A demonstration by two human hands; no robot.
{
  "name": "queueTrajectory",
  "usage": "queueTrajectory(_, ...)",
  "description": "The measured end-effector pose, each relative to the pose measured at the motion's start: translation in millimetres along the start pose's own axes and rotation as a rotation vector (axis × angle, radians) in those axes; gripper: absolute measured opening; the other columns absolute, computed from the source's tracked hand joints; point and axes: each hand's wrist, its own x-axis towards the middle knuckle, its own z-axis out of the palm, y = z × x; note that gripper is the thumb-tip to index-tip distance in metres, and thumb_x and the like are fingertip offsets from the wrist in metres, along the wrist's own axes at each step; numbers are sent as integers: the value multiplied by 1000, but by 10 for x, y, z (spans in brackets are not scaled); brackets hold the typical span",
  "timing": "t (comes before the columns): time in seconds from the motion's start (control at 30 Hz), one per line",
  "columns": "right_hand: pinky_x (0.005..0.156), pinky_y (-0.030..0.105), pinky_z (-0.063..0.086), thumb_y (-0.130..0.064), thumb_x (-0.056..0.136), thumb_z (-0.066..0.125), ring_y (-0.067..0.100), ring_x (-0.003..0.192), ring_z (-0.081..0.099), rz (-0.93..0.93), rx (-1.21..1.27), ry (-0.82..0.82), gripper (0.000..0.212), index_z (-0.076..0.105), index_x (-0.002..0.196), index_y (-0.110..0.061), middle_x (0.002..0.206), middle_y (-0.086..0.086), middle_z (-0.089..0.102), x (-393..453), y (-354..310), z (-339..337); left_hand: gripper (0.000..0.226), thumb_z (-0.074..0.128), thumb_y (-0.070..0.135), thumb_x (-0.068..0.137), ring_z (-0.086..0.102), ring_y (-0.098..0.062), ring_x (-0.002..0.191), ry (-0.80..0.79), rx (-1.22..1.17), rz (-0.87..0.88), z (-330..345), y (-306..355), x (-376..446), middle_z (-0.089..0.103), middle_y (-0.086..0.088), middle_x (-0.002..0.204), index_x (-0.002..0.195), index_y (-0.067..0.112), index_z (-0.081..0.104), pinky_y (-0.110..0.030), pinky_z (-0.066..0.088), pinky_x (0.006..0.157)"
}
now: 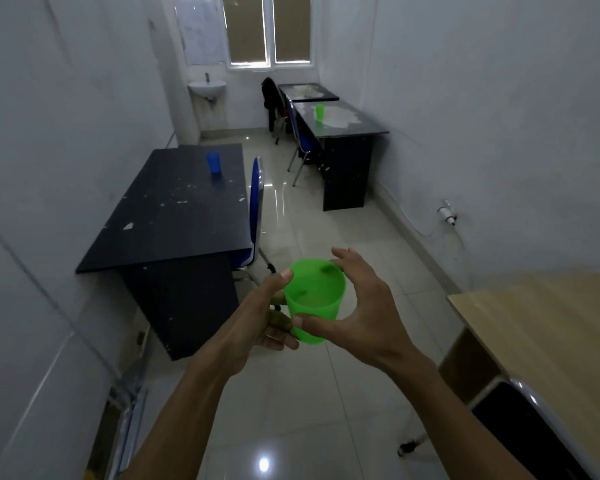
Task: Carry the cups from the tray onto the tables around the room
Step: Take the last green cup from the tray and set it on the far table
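While our left hand (257,317) and right hand (357,313) both grip a green cup (314,301) above the floor (291,410), a blue cup (213,162) stands on the left desk (174,216).

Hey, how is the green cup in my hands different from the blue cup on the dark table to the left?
The green cup is held in the air between the left hand and right hand, while the blue cup stands untouched on the dark table. The green cup is near and looks large; the blue cup is farther off and looks small. One is bright green, the other blue. Both are upright, plain, tapered cups.
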Motion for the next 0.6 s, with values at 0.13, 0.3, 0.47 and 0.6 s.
queueTrajectory(0.13,118,41,22,-67,56,75,7,144,21,-5,-33,16,87,48,131,-31,150,-9,38,756,478,-182,93,41,85,64,68,-28,75,-15,-21,-4,4,313,863,73,-24,97,119,12,63,-45,49,83)
queueTrajectory(0.3,117,35,17,-72,57,69,7,145,18,-27,-62,-11,92,47,134,-27,152,-7,37,1638,943,-383,92,40,84,67,68,-28,74,-7,-56,2,-46,683,1799,72,-26,99,121,13,61,-44,50,82)
queueTrajectory(0.47,112,26,16,-71,57,70,6,145,17,-10,-50,-30,95,44,137,-27,152,-9,36,2411,1373,-432,92,42,83,66,67,-29,74,-9,-77,-2,-159,972,2644,70,-30,100,120,11,62,-46,50,84)
queueTrajectory(0.6,113,27,18,-65,59,78,6,144,19,-16,-47,-19,94,43,138,-29,152,-8,36,3111,1744,-364,87,39,82,69,69,-27,74,11,-38,7,-361,1163,3379,72,-27,95,118,13,62,-45,51,85)
